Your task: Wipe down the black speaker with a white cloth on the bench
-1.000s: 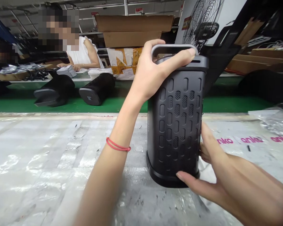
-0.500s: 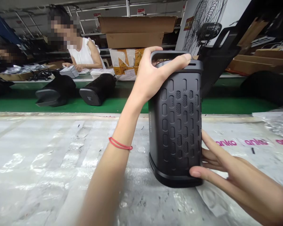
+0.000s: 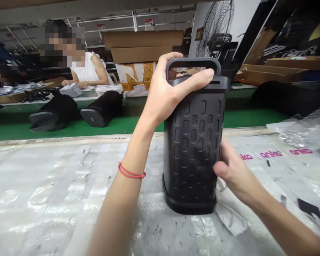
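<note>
A black portable speaker (image 3: 194,149) stands upright in front of me, its base at or just above the plastic-covered table; I cannot tell which. Its side has rows of oval recesses, some with perforated mesh, and a loop handle (image 3: 194,61) rises at the top. My left hand (image 3: 168,85), above a red wrist cord, is closed on the top end, thumb along the upper rim and fingers behind the handle. Lower on the right side, my right hand (image 3: 229,167) grips the speaker, thumb on the patterned face and fingers hidden behind.
Across a green conveyor belt (image 3: 138,124), a person (image 3: 88,69) in white handles small papers or boxes. Two dark speakers (image 3: 102,108) (image 3: 54,112) lie on the belt. Clear plastic bags (image 3: 304,128) and a black flat piece (image 3: 310,209) lie at right. A taped carton (image 3: 136,78) stands behind.
My right hand has slid up from near the speaker's base to about mid-side. The speaker has turned and tilted slightly, showing more of the handle loop. The view has shifted a little.
</note>
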A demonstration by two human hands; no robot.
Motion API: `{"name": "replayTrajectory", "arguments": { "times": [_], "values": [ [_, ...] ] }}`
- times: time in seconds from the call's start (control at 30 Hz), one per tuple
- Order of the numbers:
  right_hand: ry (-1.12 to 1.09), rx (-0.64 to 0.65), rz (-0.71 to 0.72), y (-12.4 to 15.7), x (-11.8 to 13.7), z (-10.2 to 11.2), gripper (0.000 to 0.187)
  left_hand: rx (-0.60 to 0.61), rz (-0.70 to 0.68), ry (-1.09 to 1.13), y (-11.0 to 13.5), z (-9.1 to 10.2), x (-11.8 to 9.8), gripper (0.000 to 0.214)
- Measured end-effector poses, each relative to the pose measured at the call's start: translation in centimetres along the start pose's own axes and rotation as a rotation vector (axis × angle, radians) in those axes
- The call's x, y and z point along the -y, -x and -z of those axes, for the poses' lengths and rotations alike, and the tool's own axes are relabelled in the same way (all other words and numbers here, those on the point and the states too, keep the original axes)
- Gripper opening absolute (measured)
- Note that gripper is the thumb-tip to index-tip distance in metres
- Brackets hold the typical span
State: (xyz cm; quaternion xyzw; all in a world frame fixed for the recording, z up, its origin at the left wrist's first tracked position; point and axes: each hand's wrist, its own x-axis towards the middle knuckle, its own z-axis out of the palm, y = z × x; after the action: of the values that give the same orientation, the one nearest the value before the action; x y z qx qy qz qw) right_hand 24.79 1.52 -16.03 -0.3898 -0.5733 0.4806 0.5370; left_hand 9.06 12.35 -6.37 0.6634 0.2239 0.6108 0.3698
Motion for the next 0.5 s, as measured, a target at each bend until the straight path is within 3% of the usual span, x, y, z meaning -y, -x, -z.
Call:
{"name": "replayTrajectory", "arguments": {
  "times": [0.1, 0.3, 0.43, 0.5],
  "values": [
    [-0.113, -0.044, 0.083, -1.1, -0.5, -1.6, 0.119, 0.023, -0.017, 0.037, 0.2, -0.4, -0.7, 0.043],
    [-0.074, -0.092, 0.141, 1.0, 0.8, -3.1, 0.093, 0.055, -0.015, 0.095, 1.1, -0.6, -2.6, 0.047],
    [0.106, -0.354, 0.054, 3.9, 2.9, -4.6, 0.105, 0.195, -0.023, 0.334, 1.5, -0.9, -3.4, 0.056],
    [0.136, -0.405, 0.008, 4.3, 3.5, -4.8, 0.107, 0.184, -0.003, 0.354, 1.5, -1.2, -2.7, 0.062]
  ]
}}
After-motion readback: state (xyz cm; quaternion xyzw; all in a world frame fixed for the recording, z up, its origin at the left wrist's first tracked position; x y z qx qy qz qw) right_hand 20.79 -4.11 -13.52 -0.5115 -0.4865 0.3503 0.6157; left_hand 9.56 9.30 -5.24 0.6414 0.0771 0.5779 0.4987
